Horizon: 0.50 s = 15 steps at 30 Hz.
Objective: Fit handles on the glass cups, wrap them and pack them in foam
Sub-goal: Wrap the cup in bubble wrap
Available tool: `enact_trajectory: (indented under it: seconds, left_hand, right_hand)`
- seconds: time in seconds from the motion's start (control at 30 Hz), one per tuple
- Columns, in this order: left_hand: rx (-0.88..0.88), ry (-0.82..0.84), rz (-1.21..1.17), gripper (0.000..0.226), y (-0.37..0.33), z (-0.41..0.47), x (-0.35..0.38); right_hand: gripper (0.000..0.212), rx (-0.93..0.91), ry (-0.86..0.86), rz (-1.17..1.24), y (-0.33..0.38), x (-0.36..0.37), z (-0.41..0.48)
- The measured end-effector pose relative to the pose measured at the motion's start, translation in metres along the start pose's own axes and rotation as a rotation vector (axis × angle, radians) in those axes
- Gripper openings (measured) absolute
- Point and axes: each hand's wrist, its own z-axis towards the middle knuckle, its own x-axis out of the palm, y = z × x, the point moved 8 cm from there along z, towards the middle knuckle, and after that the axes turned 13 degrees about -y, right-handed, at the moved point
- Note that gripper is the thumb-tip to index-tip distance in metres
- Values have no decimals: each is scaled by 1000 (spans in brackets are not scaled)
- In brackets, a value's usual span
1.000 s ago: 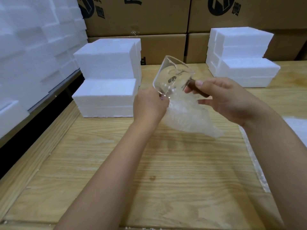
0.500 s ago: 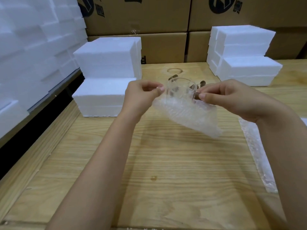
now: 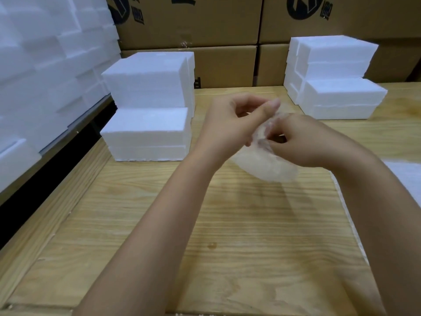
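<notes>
The left hand (image 3: 237,120) pinches the top of the bubble wrap (image 3: 270,166) with curled fingers and the right hand (image 3: 305,143) grips its side with curled fingers, holding it up just over the wooden table (image 3: 205,224), between the left foam pile (image 3: 148,115) and the right foam pile (image 3: 337,87).

Pale grained wooden tabletop (image 3: 250,224) with a plank border on its left, brown corrugated cardboard cartons (image 3: 205,23) with black printed logos stacked behind, dark gap (image 3: 45,179) at left, soft even light
</notes>
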Motion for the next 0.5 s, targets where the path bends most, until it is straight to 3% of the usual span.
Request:
enact_trajectory:
  seconds: [0.1, 0.17, 0.23, 0.33, 0.4, 0.5]
  left_hand:
    - [53, -59, -143, 18, -8, 4, -12]
    - [115, -124, -110, 25, -3, 9, -30]
    - [102, -31, 62, 48, 16, 12, -40]
    - [-68, 210, 261, 82, 56, 7, -45]
    - [-89, 273, 377, 85, 69, 5, -47]
    - [-52, 262, 417, 70, 71, 6, -42]
  right_hand:
    - [35, 63, -23, 121, -15, 0, 1]
    - [34, 104, -34, 240, -23, -2, 0]
    - [31, 128, -39, 371, -28, -3, 1]
    - [35, 166, -46, 465, -37, -2, 1]
    - [31, 179, -32, 485, -38, -1, -2]
    - [32, 196, -26, 561, -37, -1, -3]
